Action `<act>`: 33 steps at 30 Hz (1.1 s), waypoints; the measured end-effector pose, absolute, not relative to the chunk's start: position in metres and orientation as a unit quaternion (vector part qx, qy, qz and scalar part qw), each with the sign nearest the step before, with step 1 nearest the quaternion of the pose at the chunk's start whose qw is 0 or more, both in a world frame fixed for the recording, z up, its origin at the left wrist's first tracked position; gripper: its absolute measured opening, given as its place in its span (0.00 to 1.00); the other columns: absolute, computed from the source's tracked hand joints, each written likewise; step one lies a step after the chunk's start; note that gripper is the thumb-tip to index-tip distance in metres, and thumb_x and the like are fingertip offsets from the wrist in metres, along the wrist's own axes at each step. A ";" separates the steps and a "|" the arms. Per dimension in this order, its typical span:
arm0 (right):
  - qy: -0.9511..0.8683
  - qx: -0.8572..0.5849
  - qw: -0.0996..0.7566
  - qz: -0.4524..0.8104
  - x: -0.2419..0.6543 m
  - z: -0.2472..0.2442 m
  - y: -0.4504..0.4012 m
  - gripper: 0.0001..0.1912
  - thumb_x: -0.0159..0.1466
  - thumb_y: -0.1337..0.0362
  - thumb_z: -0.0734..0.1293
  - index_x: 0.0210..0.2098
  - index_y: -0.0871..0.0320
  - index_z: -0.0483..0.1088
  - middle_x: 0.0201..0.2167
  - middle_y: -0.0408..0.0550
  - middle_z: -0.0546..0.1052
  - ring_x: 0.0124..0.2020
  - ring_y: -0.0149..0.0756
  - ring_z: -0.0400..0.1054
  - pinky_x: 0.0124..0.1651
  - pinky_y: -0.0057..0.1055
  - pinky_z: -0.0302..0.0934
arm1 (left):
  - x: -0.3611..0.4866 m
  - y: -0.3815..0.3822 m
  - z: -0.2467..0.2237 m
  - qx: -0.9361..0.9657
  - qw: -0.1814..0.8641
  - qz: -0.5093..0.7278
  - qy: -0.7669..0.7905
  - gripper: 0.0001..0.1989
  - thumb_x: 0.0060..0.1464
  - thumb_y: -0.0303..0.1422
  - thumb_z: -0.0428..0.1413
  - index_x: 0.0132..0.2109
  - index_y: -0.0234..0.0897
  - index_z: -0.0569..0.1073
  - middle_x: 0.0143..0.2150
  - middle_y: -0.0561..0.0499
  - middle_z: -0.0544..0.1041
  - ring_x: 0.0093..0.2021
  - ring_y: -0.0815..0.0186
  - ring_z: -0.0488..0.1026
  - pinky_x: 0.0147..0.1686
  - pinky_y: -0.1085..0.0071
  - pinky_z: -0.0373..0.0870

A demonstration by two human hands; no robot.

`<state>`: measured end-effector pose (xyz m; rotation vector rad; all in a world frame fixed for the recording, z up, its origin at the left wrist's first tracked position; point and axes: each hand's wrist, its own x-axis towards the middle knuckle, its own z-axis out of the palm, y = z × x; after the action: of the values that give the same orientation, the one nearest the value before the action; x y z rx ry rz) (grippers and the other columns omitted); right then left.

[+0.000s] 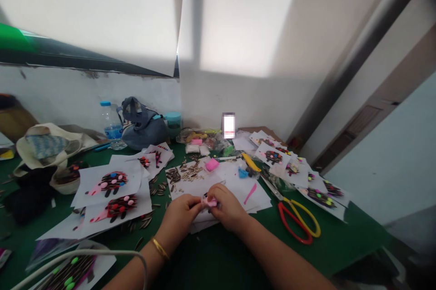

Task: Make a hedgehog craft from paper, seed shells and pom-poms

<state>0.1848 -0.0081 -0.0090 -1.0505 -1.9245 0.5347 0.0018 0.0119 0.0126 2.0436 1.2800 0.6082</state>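
Near the table's front edge, a small lump of light pink clay (209, 203) is pinched between both hands. My left hand (182, 214), with a gold bangle at the wrist, grips its left side between thumb and fingertips. On its right side, the fingers of my right hand (227, 207) are closed round it. Beneath and beyond the hands lie white sheets (231, 176). On them are sunflower seeds (190, 172), a brighter pink clay block (212, 164), a blue clay lump (243, 172) and a pink modelling tool (250, 194).
Red-and-yellow scissors (296, 217) lie at the right. Seed-covered clay hedgehogs on paper (114, 183) are at the left, with more sheets (306, 176) at the right. Behind stand a water bottle (112, 126), a blue bag (145, 126) and a phone (229, 125). A white cable (102, 252) arches in front.
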 end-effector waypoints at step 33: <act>-0.752 -0.497 0.417 0.117 0.183 -0.001 -0.015 0.09 0.54 0.74 0.64 0.30 0.56 0.62 0.30 0.42 0.66 0.32 0.33 0.60 0.35 0.29 0.53 | 0.004 0.009 0.009 0.736 0.329 0.362 0.468 0.13 0.53 0.42 0.54 0.32 0.38 0.77 0.31 0.51 0.77 0.34 0.63 0.71 0.37 0.70 0.65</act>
<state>0.1831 -0.0154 -0.0011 -1.2468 -1.8881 0.2926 0.0036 0.0092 0.0086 1.9262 1.2245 0.9464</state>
